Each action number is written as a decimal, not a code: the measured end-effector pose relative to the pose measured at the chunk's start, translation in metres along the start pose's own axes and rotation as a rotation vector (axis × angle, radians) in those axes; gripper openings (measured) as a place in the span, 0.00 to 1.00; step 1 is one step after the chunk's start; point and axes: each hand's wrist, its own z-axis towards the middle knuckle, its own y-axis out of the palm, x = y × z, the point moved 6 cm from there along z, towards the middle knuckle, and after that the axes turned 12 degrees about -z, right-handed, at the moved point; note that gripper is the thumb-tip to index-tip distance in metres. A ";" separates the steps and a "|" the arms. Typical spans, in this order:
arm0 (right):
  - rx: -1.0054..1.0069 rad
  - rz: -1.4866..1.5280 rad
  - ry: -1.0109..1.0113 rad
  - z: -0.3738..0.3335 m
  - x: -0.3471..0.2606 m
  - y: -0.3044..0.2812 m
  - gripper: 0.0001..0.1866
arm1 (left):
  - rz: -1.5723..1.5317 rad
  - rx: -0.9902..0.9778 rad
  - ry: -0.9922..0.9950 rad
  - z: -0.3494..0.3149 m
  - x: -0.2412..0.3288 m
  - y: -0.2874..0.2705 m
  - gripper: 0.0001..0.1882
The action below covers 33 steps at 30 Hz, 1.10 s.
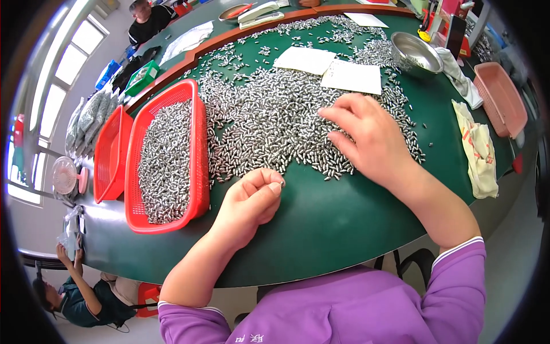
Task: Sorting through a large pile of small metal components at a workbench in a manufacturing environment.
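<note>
Left hand [252, 198], toward near edge of counter [321, 221], pinching one metal pellet [282, 184]; right hand [371, 136] unclenched over heap [260, 123], seemingly placed for reach.

Surroundings, logged from my remote post. Left: I see a pink fan [65, 175] near clear bags [91, 117] with grey contents, a green box [149, 82] beyond them, and windows [70, 63] along the wall. Lower left: a person in a dark green top [86, 302] has a red stool [148, 298] just beside. Upper left: a person in black [152, 24] is seated past a white cloth [188, 41]; I note a shallow bowl [231, 14] near a white device [260, 14]. Right: I record a pink basket [497, 94] and a cream cloth [476, 152] with red markings.
</note>
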 end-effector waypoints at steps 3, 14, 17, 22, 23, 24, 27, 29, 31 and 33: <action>0.118 0.206 -0.200 -0.002 -0.033 -0.015 0.18 | -0.125 -0.029 -0.038 0.000 -0.002 0.000 0.06; 0.116 0.215 -0.312 -0.009 -0.057 -0.014 0.21 | -0.232 -0.087 -0.084 0.000 -0.006 0.000 0.06; 0.136 0.216 -0.318 -0.009 -0.058 -0.013 0.20 | -0.245 -0.081 -0.096 0.001 -0.007 0.001 0.06; 0.111 0.250 -0.321 -0.009 -0.057 -0.011 0.17 | -0.234 -0.083 -0.092 0.002 -0.008 0.002 0.06; 0.100 0.275 -0.306 -0.009 -0.056 -0.012 0.16 | -0.237 -0.085 -0.093 0.002 -0.008 0.002 0.06; 0.089 0.301 -0.291 -0.008 -0.054 -0.011 0.15 | -0.236 -0.102 -0.093 0.002 -0.007 0.002 0.06; 0.038 0.310 -0.201 -0.005 -0.041 -0.008 0.14 | -0.220 -0.122 -0.080 0.001 -0.004 0.005 0.05; 0.066 0.220 -0.133 0.000 -0.030 -0.012 0.11 | -0.206 -0.122 -0.067 0.001 -0.003 0.003 0.05; 0.058 0.136 -0.089 0.000 -0.021 -0.010 0.10 | -0.295 -0.143 -0.072 0.003 -0.005 0.002 0.04; 0.014 0.151 -0.103 -0.002 -0.022 -0.005 0.10 | -0.312 -0.116 -0.056 0.003 -0.006 0.001 0.05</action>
